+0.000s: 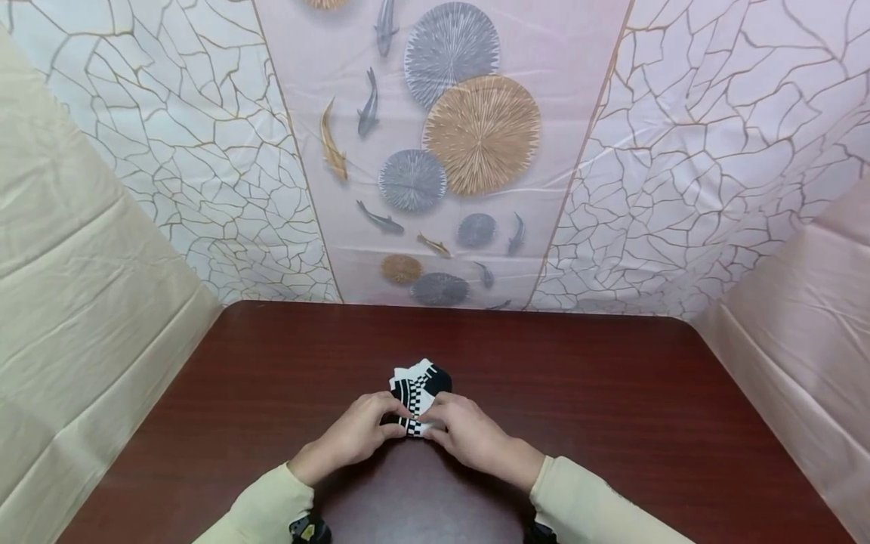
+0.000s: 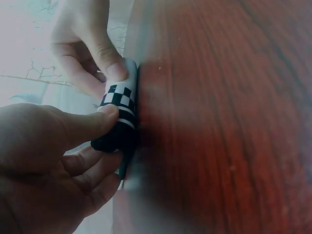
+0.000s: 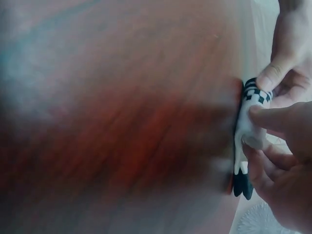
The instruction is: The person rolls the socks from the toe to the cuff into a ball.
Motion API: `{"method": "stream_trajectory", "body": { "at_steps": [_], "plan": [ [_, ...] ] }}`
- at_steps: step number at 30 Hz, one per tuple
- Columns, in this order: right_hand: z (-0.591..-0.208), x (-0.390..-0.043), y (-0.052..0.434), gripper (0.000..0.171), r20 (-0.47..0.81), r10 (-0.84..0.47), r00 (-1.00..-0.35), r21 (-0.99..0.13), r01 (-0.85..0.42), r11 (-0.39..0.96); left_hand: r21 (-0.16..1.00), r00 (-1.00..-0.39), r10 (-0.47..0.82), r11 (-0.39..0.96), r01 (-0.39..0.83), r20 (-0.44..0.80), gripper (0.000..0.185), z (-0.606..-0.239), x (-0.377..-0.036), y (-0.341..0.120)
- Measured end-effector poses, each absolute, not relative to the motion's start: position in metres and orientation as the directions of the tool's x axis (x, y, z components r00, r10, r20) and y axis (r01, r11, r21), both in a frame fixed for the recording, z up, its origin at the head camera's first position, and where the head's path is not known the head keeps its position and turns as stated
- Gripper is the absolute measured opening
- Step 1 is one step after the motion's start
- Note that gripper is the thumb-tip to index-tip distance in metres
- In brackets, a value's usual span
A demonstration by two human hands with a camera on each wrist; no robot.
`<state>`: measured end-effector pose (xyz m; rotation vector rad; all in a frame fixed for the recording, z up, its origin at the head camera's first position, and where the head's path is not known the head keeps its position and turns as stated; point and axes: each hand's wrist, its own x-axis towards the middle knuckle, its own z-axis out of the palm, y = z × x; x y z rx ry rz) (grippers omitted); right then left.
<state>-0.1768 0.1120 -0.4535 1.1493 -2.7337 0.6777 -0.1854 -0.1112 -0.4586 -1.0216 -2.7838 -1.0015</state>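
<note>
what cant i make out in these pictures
Head view: near side edges of the checkered socks, hidden by the left hand and right hand.
Head view: the black device by the left sleeve, cut off by the bottom edge.
Right wrist view: much of the table grain, blurred.

Behind the reddish-brown worktop (image 1: 612, 393) hangs white crackle-patterned cloth (image 1: 686, 181), its pale pink central panel (image 1: 469, 209) printed with grey and gold discs (image 1: 482, 136) and fish (image 1: 368, 106); cream drapes (image 1: 88, 302) flank the worktop.
</note>
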Motion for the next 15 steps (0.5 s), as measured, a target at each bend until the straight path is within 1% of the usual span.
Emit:
{"method": "stream_trajectory", "body": {
  "at_steps": [3, 5, 9, 15],
  "plan": [
    [-0.4561, -0.1754, 0.1107, 0.018, 0.300, -0.674, -0.675, -0.261, -0.738, 0.622, 0.571, -0.791, 0.579, 0.587, 0.574, 0.201, 0.015, -0.4569, -0.1860, -0.1123],
    [-0.4577, -0.1744, 0.1102, 0.023, 0.322, -0.678, -0.661, -0.218, -0.749, 0.626, 0.579, -0.797, 0.577, 0.593, 0.560, 0.180, 0.015, -0.4568, -0.1861, -0.1122],
    [-0.4617, -0.1726, 0.1106, 0.032, 0.353, -0.672, -0.652, -0.194, -0.753, 0.629, 0.590, -0.801, 0.581, 0.599, 0.541, 0.145, 0.016, -0.4569, -0.1863, -0.1121],
    [-0.4639, -0.1736, 0.1112, 0.022, 0.377, -0.665, -0.645, -0.205, -0.758, 0.619, 0.598, -0.795, 0.591, 0.590, 0.542, 0.138, 0.017, -0.4564, -0.1873, -0.1128]
  ]
}}
